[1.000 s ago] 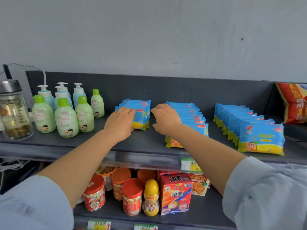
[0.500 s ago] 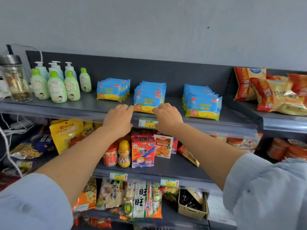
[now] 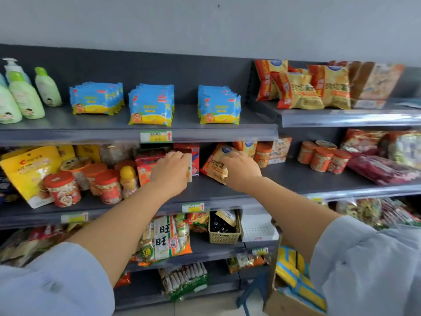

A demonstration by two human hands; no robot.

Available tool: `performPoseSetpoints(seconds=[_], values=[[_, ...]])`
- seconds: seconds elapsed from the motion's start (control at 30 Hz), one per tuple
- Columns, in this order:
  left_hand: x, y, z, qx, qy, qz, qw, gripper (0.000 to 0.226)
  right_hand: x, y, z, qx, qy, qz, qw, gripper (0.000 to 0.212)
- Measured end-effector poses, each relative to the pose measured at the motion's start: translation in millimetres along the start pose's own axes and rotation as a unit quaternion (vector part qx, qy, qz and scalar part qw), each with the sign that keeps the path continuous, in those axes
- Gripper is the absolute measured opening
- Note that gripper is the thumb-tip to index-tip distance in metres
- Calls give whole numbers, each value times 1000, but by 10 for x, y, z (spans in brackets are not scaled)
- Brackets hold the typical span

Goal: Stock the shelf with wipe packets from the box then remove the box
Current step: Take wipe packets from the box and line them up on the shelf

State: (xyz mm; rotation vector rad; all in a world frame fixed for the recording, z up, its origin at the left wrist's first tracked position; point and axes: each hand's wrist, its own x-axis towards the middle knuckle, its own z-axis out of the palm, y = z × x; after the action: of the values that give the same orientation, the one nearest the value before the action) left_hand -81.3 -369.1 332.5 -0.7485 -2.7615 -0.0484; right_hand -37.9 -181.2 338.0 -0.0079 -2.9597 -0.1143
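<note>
1. Left hand [image 3: 170, 172]: grip slack, fingers lightly bent, nothing in it. It is held in the air in front of a red carton [image 3: 148, 163] on the middle shelf [image 3: 296, 179].
2. Right hand [image 3: 241, 169]: grip likewise loose and empty, fingers lightly curled. It overlaps a yellow-and-red snack pouch [image 3: 215, 163] that lies tilted on the same shelf. Cannot tell whether the fingertips touch the pouch.
3. Both forearms are bare, with pale blue sleeves [image 3: 57, 281] at the bottom of the view.
4. Wipe packets [image 3: 151, 106]: blue and yellow, standing on edge in three front-to-back rows on the top shelf [image 3: 57, 124], above both hands. The rows stand apart, and the gap between the middle and right rows is the widest.
5. Price tag [image 3: 156, 136] on the top shelf's front edge, just under the middle row.
6. Green bottles [image 3: 25, 96] stand left of the rows. Yellow-and-red snack bags [image 3: 303, 87] sit to the right, on the neighbouring section.
7. Box [image 3: 282, 303]: cardboard, open, at lower right under the right forearm, well below the top shelf. More blue-and-yellow packets [image 3: 293, 277] are inside.
8. Orange-lidded jars [image 3: 63, 188] on the middle shelf, left of the left hand. A tan basket [image 3: 224, 231] sits one shelf lower.
</note>
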Motion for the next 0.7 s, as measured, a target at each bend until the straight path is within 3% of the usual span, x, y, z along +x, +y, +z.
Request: performPoseSetpoints(seconds=[0.4, 0.7], values=[[-147, 1507, 733, -47, -73, 100, 991, 59, -1171, 1206, 723, 14, -110, 106, 988, 44], [-64, 2718, 1482, -71, -140, 101, 982, 46, -1685, 2227, 1373, 30, -165, 128, 978, 39]])
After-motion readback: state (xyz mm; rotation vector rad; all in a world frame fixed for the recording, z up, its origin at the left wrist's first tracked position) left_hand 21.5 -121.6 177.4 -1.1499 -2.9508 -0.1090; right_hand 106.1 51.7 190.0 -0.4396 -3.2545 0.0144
